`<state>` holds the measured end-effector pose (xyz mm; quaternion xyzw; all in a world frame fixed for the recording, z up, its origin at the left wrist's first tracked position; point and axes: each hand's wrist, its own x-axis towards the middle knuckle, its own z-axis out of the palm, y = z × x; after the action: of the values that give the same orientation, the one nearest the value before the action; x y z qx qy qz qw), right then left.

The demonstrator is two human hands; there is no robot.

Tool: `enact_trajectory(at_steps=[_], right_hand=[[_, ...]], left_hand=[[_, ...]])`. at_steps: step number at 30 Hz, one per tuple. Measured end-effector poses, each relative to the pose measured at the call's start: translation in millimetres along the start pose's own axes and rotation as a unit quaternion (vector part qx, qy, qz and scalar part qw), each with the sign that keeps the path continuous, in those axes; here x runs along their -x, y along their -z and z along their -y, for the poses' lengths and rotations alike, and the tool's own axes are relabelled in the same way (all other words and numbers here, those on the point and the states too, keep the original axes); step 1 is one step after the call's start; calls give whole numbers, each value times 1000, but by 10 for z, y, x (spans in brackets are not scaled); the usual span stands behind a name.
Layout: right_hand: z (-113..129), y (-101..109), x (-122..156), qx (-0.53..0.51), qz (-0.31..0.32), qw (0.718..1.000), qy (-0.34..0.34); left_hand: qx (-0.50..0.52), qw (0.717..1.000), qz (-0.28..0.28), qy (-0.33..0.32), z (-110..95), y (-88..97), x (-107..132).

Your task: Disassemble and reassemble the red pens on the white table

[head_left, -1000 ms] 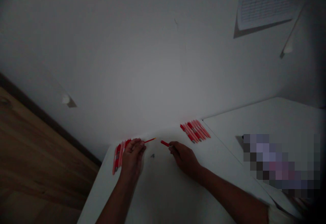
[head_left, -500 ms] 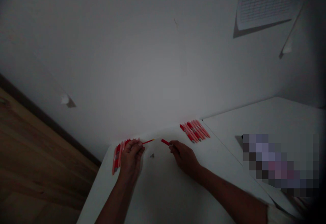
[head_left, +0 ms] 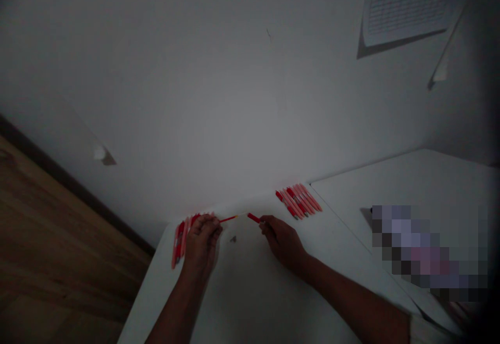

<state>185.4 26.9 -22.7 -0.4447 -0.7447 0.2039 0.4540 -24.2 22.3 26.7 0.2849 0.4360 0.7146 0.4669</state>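
Observation:
My left hand (head_left: 201,242) is closed around a thin red refill (head_left: 228,219) whose tip points right. My right hand (head_left: 282,240) pinches a short red pen barrel (head_left: 253,218) pointing left at that tip; the two ends are close, a small gap apart. Both hover over the far part of a white table (head_left: 250,292). A tiny dark part (head_left: 233,238) lies on the table between my hands. A row of red pens (head_left: 180,240) lies just left of my left hand. Another row of red pens (head_left: 299,200) lies beyond my right hand.
A second white table (head_left: 410,182) adjoins on the right, with a blurred-out patch on it. A white wall rises behind, with a vent grille (head_left: 408,5) at upper right. Wooden floor (head_left: 47,240) shows to the left. The light is dim.
The refill and the pen barrel have drawn slightly closer together. Both hands have stayed nearly in place.

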Motion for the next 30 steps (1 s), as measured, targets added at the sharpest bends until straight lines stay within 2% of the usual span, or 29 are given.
enact_trajectory(at_steps=[10,30], right_hand=[[-23,-14,10,4,-7,1000,8],[-35,-22,0,12,-6,1000,-4]], left_hand=[[-9,1000,7,-11,-17,-1,10],[-93,989,59,-101,15,64,-33]])
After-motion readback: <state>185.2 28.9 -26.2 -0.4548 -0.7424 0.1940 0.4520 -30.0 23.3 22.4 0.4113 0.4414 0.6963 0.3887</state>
